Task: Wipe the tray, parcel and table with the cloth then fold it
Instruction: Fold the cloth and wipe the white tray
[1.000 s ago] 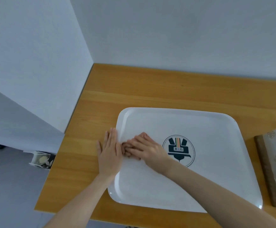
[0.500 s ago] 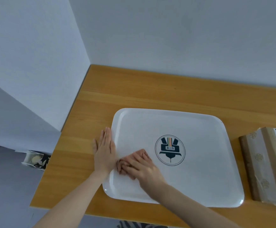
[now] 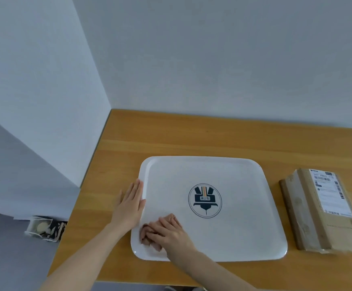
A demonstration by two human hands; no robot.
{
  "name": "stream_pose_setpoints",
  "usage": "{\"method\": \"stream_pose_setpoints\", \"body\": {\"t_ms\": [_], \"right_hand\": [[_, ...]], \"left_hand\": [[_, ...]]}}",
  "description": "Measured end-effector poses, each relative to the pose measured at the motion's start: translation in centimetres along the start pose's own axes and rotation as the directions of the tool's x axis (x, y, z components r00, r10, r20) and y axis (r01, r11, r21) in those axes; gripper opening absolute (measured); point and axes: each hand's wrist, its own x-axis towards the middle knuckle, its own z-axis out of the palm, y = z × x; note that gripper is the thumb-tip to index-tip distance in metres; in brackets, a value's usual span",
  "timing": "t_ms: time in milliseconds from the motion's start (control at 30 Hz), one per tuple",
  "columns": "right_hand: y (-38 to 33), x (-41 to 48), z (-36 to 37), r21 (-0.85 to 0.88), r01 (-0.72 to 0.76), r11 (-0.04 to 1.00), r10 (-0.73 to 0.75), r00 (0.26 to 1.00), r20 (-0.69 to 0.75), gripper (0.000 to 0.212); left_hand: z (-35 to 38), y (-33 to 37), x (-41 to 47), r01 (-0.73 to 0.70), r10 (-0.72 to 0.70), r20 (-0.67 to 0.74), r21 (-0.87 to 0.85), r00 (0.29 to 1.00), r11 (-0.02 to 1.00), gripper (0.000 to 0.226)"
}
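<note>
Logo: round dark emblem [image 3: 205,201] mid-tray, characters too small to read
Label: white shipping sticker [image 3: 329,192] on the parcel [image 3: 319,213], print blurry
Left hand [image 3: 129,206]: flat, fingers spread, pressing the tray [image 3: 244,234] rim
Right hand [image 3: 166,231]: fingers curled down on a pinkish cloth [image 3: 144,234], near-left tray corner
Change: right hand and cloth slid nearer the front edge; parcel now fully visible on the table [image 3: 170,139]

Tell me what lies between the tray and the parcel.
Nothing: in the head view, only a bare strip of table separates the tray from the parcel.
</note>
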Motion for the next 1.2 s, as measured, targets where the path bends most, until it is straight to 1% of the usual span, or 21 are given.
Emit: {"method": "stream_pose_setpoints", "body": {"t_ms": [33, 100, 133, 167, 233, 300, 367, 467, 533, 600, 667, 733, 833, 933, 1033, 1200], "right_hand": [[0.2, -0.4, -0.1, 0.004, 0.027, 1.0, -0.027, 1.0, -0.007, 0.043], [1.1, -1.9, -0.7, -0.022, 0.128, 0.992, -0.128, 0.992, -0.014, 0.046], [1.6, -2.9, -0.9, -0.024, 0.165, 0.986, -0.165, 0.986, -0.005, 0.052], [2.3, -3.9, -1.2, -0.019, 0.174, 0.985, -0.174, 0.984, 0.026, 0.059], [3.9, -6.2, -1.3, -0.007, 0.138, 0.99, -0.138, 0.988, 0.065, 0.068], [5.8, -8.2, -1.6, -0.012, 0.12, 0.993, -0.118, 0.99, 0.077, 0.067], [6.5, -9.0, -2.1, -0.012, 0.125, 0.992, -0.123, 0.985, 0.122, 0.065], [6.1, -8.0, -2.6, -0.059, 0.14, 0.988, -0.13, 0.981, 0.143, 0.067], [5.2, -6.3, -2.1, -0.047, 0.159, 0.986, -0.152, 0.98, 0.127, 0.066], [3.7, -4.0, -1.2, 0.002, 0.176, 0.984, -0.176, 0.981, 0.079, 0.063], [1.9, -1.6, -0.4, 0.034, 0.178, 0.983, -0.179, 0.983, 0.028, 0.06], [1.0, -0.2, 0.0, 0.06, 0.161, 0.985, -0.162, 0.987, 0.009, 0.059], [1.8, -0.7, -0.5, 0.078, 0.163, 0.984, -0.166, 0.986, 0.029, 0.056], [3.0, -3.2, -1.4, 0.045, 0.176, 0.983, -0.178, 0.983, 0.045, 0.058], [5.0, -6.4, -2.5, 0.079, 0.118, 0.99, -0.126, 0.986, 0.111, 0.063], [7.7, -9.7, -3.8, 0.075, 0.053, 0.996, -0.068, 0.974, 0.215, 0.063]], "left_hand": [[-0.4, 0.0, 0.0, -0.004, 0.003, 0.03, 0.035, 1.0, 0.999, 0.061], [-1.1, 0.0, 0.2, -0.026, 0.017, 0.088, 0.103, 0.996, 0.994, 0.066], [-1.5, -0.1, 0.2, -0.036, 0.022, 0.109, 0.129, 0.994, 0.991, 0.07], [-1.7, -0.2, 0.3, -0.045, 0.025, 0.13, 0.15, 0.991, 0.988, 0.073], [-2.3, -0.4, 0.4, -0.065, 0.035, 0.162, 0.188, 0.986, 0.98, 0.081], [-3.0, -0.5, 0.6, -0.098, 0.049, 0.202, 0.242, 0.978, 0.965, 0.089], [-3.6, -0.5, 0.8, -0.131, 0.059, 0.25, 0.281, 0.967, 0.951, 0.098], [-4.2, -0.4, 0.9, -0.152, 0.06, 0.29, 0.309, 0.955, 0.939, 0.106], [-4.2, -0.3, 0.9, -0.153, 0.057, 0.294, 0.314, 0.954, 0.937, 0.107], [-4.1, -0.2, 0.9, -0.151, 0.053, 0.297, 0.315, 0.953, 0.937, 0.106], [-4.1, -0.1, 1.0, -0.147, 0.046, 0.306, 0.317, 0.951, 0.937, 0.105], [-4.2, -0.1, 1.1, -0.144, 0.038, 0.312, 0.325, 0.949, 0.934, 0.105], [-4.5, 0.0, 1.3, -0.145, 0.031, 0.332, 0.324, 0.943, 0.935, 0.104], [-4.5, 0.1, 1.1, -0.137, 0.026, 0.328, 0.317, 0.944, 0.938, 0.103], [-4.5, 0.1, 1.1, -0.132, 0.025, 0.328, 0.307, 0.944, 0.943, 0.103], [-4.5, -0.1, 1.1, -0.141, 0.032, 0.329, 0.315, 0.944, 0.939, 0.104]]}}
